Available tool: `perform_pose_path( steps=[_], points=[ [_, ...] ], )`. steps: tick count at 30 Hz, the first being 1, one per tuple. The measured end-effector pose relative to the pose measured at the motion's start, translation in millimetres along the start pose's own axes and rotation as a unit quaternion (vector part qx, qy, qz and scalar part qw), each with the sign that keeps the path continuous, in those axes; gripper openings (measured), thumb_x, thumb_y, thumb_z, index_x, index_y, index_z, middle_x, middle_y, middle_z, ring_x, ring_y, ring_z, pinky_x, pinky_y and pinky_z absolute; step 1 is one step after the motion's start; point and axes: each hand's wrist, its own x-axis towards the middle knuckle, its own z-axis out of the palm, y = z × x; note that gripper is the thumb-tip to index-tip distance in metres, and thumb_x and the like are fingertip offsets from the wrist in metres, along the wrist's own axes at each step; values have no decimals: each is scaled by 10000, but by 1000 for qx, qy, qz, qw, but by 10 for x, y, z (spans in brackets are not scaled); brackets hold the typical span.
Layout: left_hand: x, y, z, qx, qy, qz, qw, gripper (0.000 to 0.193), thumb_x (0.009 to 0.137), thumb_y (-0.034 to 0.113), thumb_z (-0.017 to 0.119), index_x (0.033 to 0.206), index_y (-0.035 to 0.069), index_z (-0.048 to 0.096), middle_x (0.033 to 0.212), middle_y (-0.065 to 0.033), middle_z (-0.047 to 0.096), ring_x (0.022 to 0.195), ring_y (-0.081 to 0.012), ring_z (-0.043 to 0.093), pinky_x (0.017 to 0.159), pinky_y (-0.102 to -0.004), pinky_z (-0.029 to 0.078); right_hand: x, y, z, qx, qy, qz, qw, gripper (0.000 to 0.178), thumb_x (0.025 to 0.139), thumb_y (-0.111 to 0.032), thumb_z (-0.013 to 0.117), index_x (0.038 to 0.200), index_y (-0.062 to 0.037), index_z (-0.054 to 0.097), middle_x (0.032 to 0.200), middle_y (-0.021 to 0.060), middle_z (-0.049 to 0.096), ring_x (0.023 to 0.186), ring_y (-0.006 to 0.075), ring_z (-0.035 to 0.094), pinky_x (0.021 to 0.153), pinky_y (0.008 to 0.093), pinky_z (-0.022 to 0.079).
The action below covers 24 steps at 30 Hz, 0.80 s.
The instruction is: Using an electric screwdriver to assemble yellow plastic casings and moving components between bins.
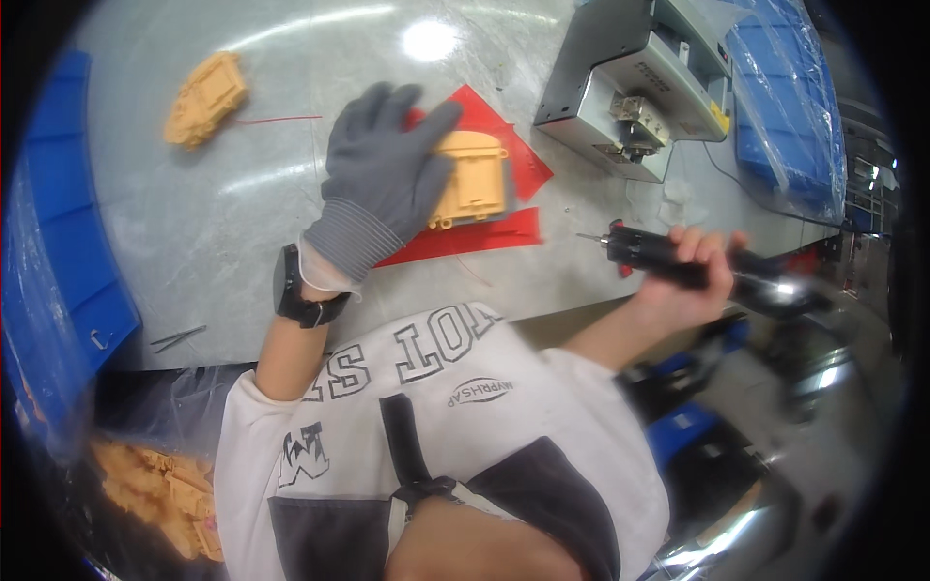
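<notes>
My left hand (pixel 386 160), in a grey knit glove, lies with its fingers spread at the left side of an orange plastic housing (pixel 475 177). Its thumb and forefinger touch or nearly touch the housing. The housing rests on a red fixture (pixel 528 167) with a flat red strip (pixel 504 231) along its near side. The glove hides part of the fixture. My bare right hand (pixel 693 276) is wrapped round a black electric screwdriver (pixel 654 256). The screwdriver lies almost level, its thin bit pointing left, apart from the housing.
A second orange housing (pixel 205 100) lies far left beside a thin red wire (pixel 281 119). Tweezers (pixel 179 337) lie near the table's front edge. A grey metal machine (pixel 620 73) stands far right. Blue bins stand left (pixel 63 223) and right (pixel 785 107). Orange parts (pixel 165 484) sit lower left.
</notes>
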Motion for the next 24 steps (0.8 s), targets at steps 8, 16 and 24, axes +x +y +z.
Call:
perform_pose_path(
  steps=[8,16,24],
  points=[
    [-245,25,238,-151,172,-37,973,410,859,237,480,1212,30,488,1162,-210,498,1040,-345,496,887,-403,401,469,-35,442,-19,-130,-152,980,410,737,-60,501,1136,-46,406,611,42,458,515,163,467,588,340,414],
    [-440,101,238,-198,156,-93,963,347,873,215,474,1154,16,524,1044,-156,573,969,-309,542,890,-384,408,624,244,660,-99,-123,-174,972,350,685,64,523,1015,12,419,574,91,497,452,167,472,532,309,445],
    [-423,100,197,-324,122,-162,924,299,850,168,509,1110,28,560,977,-150,595,897,-290,580,921,-383,405,26,30,654,-38,-252,-89,963,448,686,-9,519,1104,-43,361,614,86,483,480,188,458,564,346,418]
  ],
)
